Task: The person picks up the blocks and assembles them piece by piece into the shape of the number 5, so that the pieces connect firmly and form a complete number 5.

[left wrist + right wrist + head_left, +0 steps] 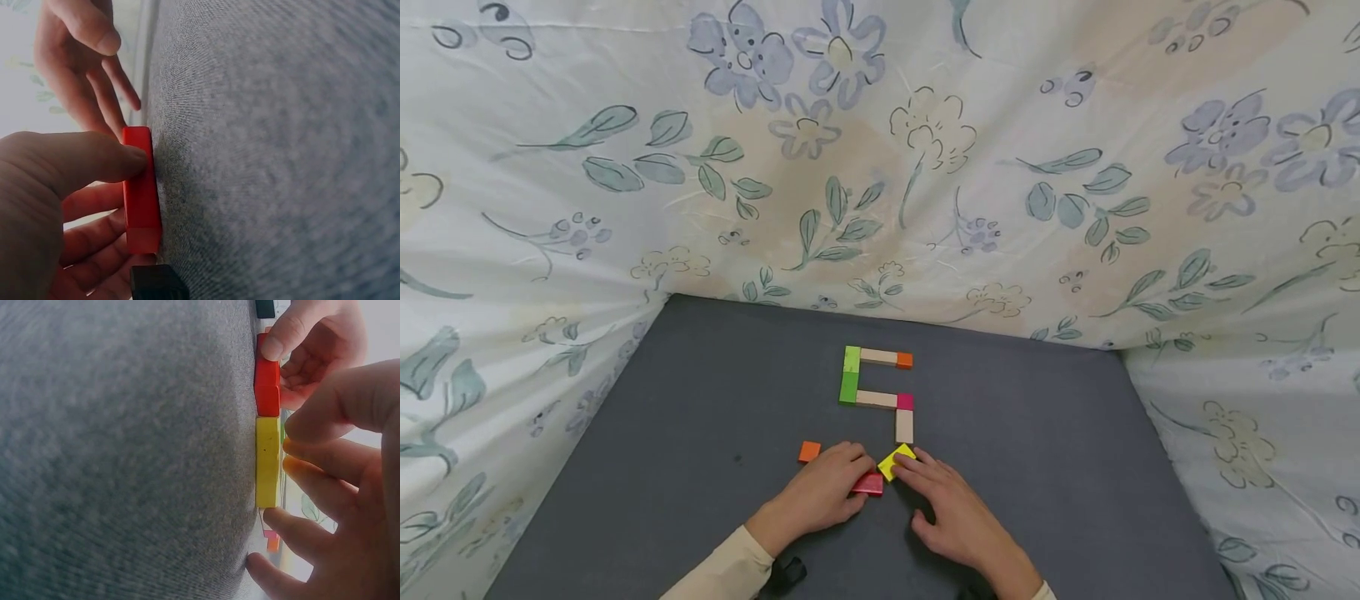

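My left hand (823, 492) pinches a red wooden block (869, 484) that lies on the dark grey cloth; in the left wrist view its thumb presses the side of the red block (141, 187). To the right sits a yellow block (889, 464), turned at a slant. Fingertips of my right hand (951, 512) rest on the yellow block, with the thumb held apart from it. In the right wrist view the yellow block (267, 462) stands end to end with the red one. A small orange block (809, 452) lies just beyond my left hand, partly covered by it.
Farther back, light green (852, 358), green (848, 387), beige (877, 357), orange (905, 361) and magenta (906, 402) blocks form an angular line. Its near end is an upright-running beige block (904, 426), close to the yellow one. Floral cloth (925, 208) hangs around the table.
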A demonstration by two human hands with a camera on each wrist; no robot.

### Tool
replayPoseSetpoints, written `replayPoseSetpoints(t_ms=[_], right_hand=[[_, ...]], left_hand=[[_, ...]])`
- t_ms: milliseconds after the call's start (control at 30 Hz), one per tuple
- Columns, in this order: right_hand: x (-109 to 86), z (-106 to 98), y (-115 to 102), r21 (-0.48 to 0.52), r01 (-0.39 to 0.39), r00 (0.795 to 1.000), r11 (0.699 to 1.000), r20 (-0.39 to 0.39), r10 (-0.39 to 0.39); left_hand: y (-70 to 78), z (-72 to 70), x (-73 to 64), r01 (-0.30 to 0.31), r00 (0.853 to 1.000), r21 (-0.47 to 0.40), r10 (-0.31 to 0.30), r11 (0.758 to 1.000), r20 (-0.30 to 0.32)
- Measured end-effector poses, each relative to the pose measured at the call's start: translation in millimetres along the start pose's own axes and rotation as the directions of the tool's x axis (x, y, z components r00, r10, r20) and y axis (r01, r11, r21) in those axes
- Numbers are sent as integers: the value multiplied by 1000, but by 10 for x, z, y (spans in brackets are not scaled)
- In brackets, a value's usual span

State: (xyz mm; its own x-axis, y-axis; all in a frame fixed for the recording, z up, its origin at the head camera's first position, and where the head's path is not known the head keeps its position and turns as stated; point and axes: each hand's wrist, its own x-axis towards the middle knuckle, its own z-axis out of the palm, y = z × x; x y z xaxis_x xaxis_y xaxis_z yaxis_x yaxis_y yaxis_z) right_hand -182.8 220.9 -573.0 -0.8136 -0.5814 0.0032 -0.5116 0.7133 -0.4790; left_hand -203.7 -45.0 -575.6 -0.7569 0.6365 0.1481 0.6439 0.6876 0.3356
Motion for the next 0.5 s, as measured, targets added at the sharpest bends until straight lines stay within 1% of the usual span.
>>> replayPoseSetpoints(t_ms=[233, 500], right_hand=[[-10, 4, 13, 7, -6, 1000, 1000, 3, 6], [-12, 14, 34, 10, 5, 1000, 1000, -8, -5]], left_hand=[[-5, -1, 6, -3, 1000, 14, 3, 1000, 5], [-18, 28, 11, -4, 1000, 17, 4, 1000, 4]])
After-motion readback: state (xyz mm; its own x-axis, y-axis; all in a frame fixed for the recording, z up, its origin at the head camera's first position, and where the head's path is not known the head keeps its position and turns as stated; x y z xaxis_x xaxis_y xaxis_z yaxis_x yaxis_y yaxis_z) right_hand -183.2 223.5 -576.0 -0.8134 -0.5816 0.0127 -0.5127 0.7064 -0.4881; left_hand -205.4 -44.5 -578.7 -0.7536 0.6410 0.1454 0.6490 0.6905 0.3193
